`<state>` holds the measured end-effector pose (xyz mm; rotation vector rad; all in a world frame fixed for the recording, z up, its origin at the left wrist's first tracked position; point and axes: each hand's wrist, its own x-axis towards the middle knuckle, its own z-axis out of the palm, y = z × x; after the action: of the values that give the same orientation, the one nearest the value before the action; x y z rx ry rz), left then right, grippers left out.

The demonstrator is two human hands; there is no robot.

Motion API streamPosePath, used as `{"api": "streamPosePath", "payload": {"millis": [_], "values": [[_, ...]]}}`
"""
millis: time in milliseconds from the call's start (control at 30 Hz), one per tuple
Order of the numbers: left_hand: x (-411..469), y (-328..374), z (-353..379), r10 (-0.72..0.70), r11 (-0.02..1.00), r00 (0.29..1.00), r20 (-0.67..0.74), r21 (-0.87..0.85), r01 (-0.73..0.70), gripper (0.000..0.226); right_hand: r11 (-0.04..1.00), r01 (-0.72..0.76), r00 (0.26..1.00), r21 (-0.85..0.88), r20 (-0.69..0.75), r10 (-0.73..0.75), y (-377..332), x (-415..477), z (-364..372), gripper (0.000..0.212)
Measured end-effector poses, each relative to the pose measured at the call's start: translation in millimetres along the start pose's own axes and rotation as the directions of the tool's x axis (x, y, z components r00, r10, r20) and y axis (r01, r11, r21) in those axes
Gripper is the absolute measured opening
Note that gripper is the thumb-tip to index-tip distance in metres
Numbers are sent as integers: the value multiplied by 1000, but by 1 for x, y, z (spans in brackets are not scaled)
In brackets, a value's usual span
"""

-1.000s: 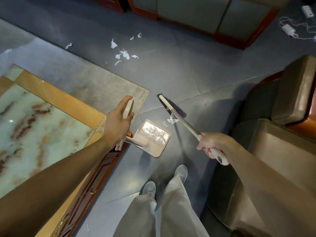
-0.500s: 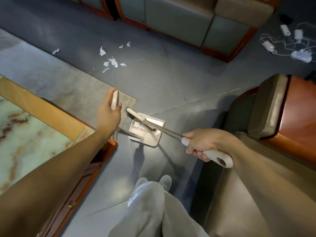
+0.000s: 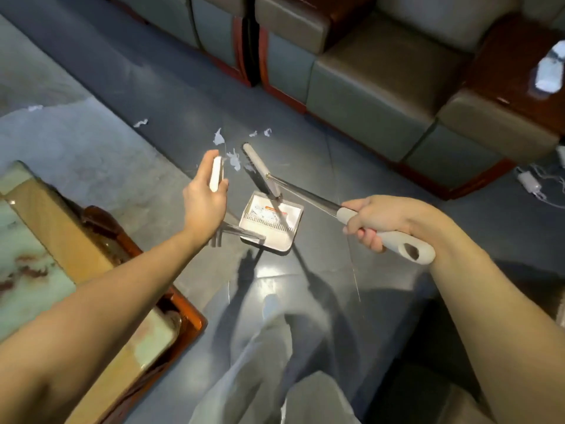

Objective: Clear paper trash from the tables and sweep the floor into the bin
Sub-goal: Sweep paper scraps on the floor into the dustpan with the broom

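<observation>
Several paper scraps (image 3: 234, 158) lie on the floor (image 3: 351, 172) just beyond the fingertips of our left hand (image 3: 203, 198), so we judge this to be the sweeping step. That hand is curled round the white grip of the dustpan (image 3: 272, 224) handle. The pan itself sits low between our two hands, with some scraps already in it. Our right hand (image 3: 377, 221) is closed in a fist round the pale handle of the broom (image 3: 260, 166). The broom's head reaches forward and left of that hand, just beside the nearest scraps and past the pan's far edge.

Next, we think, the right hand should draw the head back toward us so the scraps slide into the pan. Meanwhile the left hand should steady the pan against the floor. More bits lie farther out, ahead and to the left of the left hand, so we would have to shift the pan for them. No bin is in view.
</observation>
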<state>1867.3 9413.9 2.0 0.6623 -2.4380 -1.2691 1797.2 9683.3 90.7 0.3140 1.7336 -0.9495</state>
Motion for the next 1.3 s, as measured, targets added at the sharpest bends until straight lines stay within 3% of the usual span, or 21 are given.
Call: {"api": "streamPosePath", "payload": {"millis": [100,300,567,667,733,867,1067,1300], "values": [[54,9,8,-3,1000,1000,9,-11,3,45,999,16,1000,37,7,-16,-53,32,-27,39],[141,5,25,-115,993,991,-73,-9,115,47,998,62,994,0,-86,-62,-141,118,-57,63],[225,-13,53,-316,946,928,-199,12,325,50,924,72,987,-376,-109,-121,-273,250,-143,43],[247,-8,63,-343,932,906,-249,27,360,54,873,87,990,-480,-59,-131,-321,289,-164,15],[260,-1,70,-364,922,893,-264,32,386,58,851,74,991,-520,-59,-123,-347,314,-167,17],[280,10,84,-414,898,866,-281,30,439,60,870,52,999,-490,32,-42,-374,341,-155,26],[300,18,102,-482,869,802,-352,-72,490,52,933,-78,979,-352,150,138,-400,341,-154,22],[314,25,116,-513,849,759,-400,-106,518,56,891,50,987,-450,159,25,-437,338,-174,16]]}}
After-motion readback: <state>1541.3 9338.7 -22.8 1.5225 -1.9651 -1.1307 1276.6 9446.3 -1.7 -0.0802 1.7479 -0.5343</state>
